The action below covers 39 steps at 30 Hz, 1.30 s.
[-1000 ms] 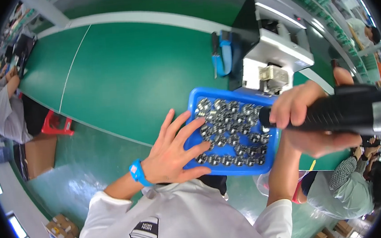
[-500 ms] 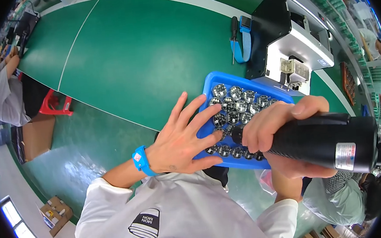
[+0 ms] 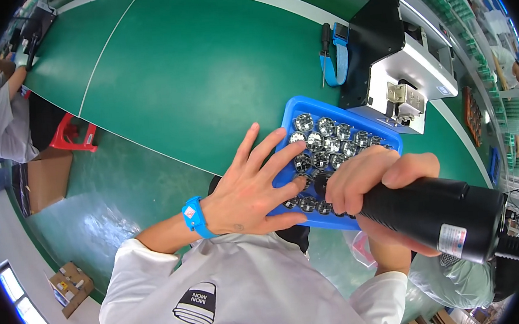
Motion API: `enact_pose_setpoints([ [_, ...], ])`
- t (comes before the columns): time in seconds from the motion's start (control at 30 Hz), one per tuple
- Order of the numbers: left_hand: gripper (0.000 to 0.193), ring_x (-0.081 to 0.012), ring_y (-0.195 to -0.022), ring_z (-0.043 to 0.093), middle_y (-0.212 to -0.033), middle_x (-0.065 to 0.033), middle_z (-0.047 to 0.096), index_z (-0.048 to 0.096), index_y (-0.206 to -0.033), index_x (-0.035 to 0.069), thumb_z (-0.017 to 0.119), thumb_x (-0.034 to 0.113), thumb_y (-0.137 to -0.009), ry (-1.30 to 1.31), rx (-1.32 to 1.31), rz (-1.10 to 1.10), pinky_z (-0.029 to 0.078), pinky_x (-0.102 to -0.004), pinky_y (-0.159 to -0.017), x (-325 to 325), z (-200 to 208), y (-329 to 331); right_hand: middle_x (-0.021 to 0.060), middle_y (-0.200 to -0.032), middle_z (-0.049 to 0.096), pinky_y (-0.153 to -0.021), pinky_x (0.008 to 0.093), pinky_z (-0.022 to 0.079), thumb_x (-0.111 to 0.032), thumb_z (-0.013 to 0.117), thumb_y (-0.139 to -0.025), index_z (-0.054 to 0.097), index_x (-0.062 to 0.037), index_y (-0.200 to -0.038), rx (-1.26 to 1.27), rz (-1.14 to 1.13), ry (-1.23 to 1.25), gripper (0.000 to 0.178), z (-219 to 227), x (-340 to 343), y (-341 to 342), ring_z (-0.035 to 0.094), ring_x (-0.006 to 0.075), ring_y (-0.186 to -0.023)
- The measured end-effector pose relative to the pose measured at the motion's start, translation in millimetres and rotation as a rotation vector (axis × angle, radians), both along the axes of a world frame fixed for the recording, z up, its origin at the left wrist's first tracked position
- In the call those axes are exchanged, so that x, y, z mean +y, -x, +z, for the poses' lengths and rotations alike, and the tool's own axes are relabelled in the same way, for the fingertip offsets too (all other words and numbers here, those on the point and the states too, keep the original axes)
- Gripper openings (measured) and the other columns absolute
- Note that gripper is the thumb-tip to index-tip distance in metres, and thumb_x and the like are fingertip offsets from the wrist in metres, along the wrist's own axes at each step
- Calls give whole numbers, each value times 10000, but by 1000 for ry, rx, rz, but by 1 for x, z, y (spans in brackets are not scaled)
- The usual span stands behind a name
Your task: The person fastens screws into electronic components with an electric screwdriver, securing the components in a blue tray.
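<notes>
In my right hand (image 3: 364, 181) is a thick black electric screwdriver (image 3: 428, 212), its cord leaving the rear end at the right. The fingers wrap around its front part, and the nose points left and down among round, shiny, dark-and-silver parts (image 3: 320, 159). Exactly where its tip touches is hidden by the hand. These parts sit in rows inside a blue tray (image 3: 295, 105). My left hand (image 3: 252, 190) lies over the tray's left side with fingers spread; the index and middle fingertips are at the leftmost parts. A blue wrist strap (image 3: 196, 219) circles the left wrist.
Behind the tray stands a black and silver machine (image 3: 407, 59) with a metal fixture. A screwdriver (image 3: 326, 44) and a blue strap (image 3: 341, 58) lie beside it on the green table (image 3: 191, 64). A person (image 3: 6, 121) sits at far left near a red stool (image 3: 74, 134).
The rear end of the electric screwdriver has swung down and slightly left, so it tilts more. My left hand stays spread at the tray's left side.
</notes>
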<state>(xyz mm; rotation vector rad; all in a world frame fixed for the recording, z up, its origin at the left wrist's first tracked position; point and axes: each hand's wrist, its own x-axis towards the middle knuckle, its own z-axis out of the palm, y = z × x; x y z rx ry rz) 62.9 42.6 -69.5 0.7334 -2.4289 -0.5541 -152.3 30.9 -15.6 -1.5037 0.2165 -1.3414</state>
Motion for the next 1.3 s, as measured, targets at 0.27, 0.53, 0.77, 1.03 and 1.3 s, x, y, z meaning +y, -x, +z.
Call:
enact_pose_setpoints([
  [0.27,487,-461,-1374,352,-1433,-224,439,692,-1024,99,769,488,-741,-5,23,24,225,-690,-1120,2,-1,1,209,-685,638,-549,387,547,-350,755,-849,550,-34,-1227,-37,38,-94,534,9,-2,0,641,319,-576],
  [0.53,512,-472,-1376,342,-1451,-225,418,674,-1077,130,779,488,-727,-14,24,15,221,-683,-1124,3,-2,1,61,-673,455,-433,322,436,-827,414,-839,348,-21,-1447,-195,-499,221,1012,47,-11,53,453,174,-471],
  [0.77,500,-474,-1384,316,-1463,-212,408,662,-1077,148,793,470,-718,-20,-22,23,221,-688,-1118,6,2,0,96,-676,466,-492,382,447,-924,311,-777,358,-9,-1378,-181,-883,209,1096,50,-21,79,471,208,-497],
  [1.03,508,-476,-1387,311,-1462,-212,409,659,-1082,145,796,471,-717,-22,-27,13,215,-696,-1115,4,1,2,129,-640,499,-423,393,472,-920,236,-792,331,40,-1371,-194,-904,234,1125,48,-30,68,480,233,-434],
  [1.3,501,-476,-1390,308,-1464,-211,408,660,-1080,146,794,469,-721,-21,-26,14,208,-696,-1118,6,1,1,107,-701,488,-493,396,449,-910,332,-789,343,-6,-1388,-185,-761,238,1084,44,-25,77,481,213,-493],
])
